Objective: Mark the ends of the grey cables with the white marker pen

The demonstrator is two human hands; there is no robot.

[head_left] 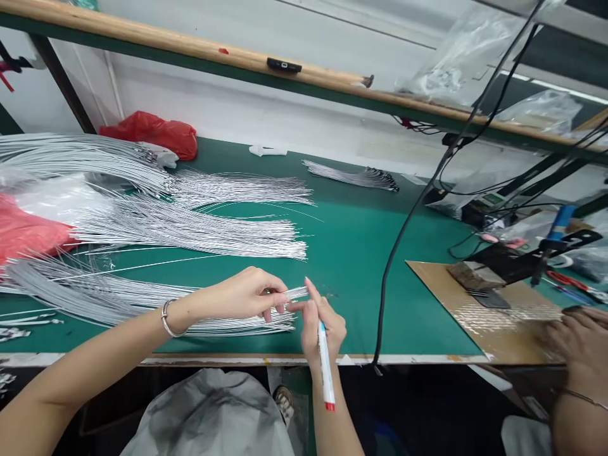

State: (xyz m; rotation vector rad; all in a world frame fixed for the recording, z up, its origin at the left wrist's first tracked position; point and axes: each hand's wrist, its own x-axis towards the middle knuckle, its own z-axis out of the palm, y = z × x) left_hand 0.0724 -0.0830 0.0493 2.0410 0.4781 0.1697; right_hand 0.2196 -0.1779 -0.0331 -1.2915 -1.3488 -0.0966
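My left hand (259,294), closed with thumb and fingers together, pinches the ends of a few thin white wires (297,292). Facing it, my right hand (325,323) is closed around a white marker pen (325,370) with a red end and a blue band. The thumb and a fingertip of that hand are at the tips of the same wires. Below and behind my left hand lies a bundle of long grey-white wires (142,294). Farther back, a second bundle (213,231) stretches across the green table (356,247).
A smaller dark-tipped wire bundle (351,175) lies near the wall. Red plastic bags (152,133) sit at left. A black cable (403,234) hangs down to the table edge. At right, a co-worker's hands (579,335) rest over a cardboard sheet (441,285) beside a blue-handled device (560,223).
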